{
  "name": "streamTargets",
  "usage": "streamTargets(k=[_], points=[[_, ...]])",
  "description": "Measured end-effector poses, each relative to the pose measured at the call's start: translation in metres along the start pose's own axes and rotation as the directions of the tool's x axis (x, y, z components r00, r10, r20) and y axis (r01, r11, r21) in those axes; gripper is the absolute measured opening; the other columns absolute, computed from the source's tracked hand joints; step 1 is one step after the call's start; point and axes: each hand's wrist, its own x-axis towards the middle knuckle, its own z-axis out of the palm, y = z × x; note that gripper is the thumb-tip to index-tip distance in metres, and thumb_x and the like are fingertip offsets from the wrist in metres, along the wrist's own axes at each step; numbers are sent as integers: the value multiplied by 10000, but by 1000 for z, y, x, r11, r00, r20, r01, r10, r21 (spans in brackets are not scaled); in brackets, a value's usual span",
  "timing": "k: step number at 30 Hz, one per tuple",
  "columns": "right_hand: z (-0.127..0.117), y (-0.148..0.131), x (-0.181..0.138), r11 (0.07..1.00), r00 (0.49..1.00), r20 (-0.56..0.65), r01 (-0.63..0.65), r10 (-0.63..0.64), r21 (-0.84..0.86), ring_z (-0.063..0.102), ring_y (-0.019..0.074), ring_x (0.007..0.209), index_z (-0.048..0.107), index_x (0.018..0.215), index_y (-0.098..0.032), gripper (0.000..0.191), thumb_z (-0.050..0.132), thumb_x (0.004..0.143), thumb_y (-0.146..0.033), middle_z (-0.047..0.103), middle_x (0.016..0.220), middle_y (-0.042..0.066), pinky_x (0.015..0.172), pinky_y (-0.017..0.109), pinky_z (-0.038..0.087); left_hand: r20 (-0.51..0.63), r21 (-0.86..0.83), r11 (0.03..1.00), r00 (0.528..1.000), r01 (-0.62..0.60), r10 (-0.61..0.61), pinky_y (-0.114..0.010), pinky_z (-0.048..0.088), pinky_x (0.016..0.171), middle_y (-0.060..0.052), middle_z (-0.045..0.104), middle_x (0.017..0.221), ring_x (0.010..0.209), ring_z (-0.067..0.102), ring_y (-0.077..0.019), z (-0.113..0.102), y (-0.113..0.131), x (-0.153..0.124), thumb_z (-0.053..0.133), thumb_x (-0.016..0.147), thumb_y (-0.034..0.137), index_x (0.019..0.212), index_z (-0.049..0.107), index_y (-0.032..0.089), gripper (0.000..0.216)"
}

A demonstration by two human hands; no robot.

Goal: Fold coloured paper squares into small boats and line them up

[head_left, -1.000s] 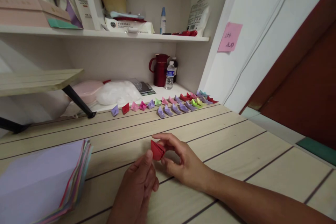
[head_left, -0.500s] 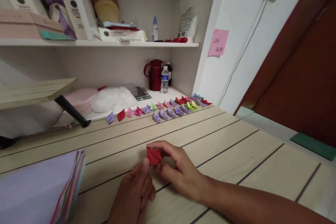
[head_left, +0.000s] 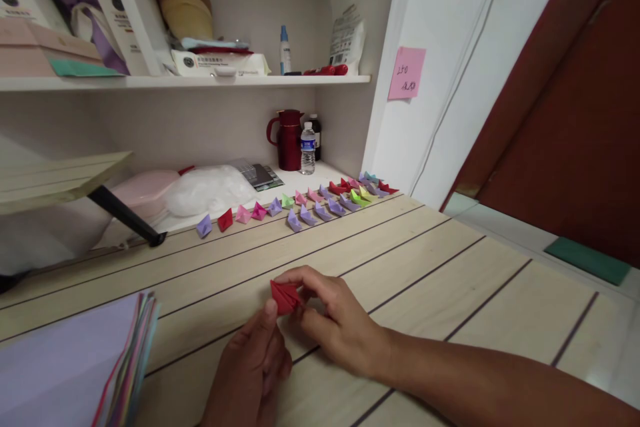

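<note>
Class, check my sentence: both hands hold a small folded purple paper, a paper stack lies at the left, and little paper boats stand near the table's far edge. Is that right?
Not quite: in the head view, the folded paper in the left hand and right hand is red, not purple. The paper stack and paper boats are placed as you say.
</note>
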Motion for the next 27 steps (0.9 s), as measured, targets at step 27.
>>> streamTargets(k=[27], points=[[-12,-5,8,972,981,-69,166,-180,-169,640,148,777,626,941,-214,223,561,795,-59,696,864,5,732,262,489,107,-8,997,991,-76,76,-236,364,484,105,331,407,429,239,-68,-13,-16,13,833,615,536,526,488,208,484]])
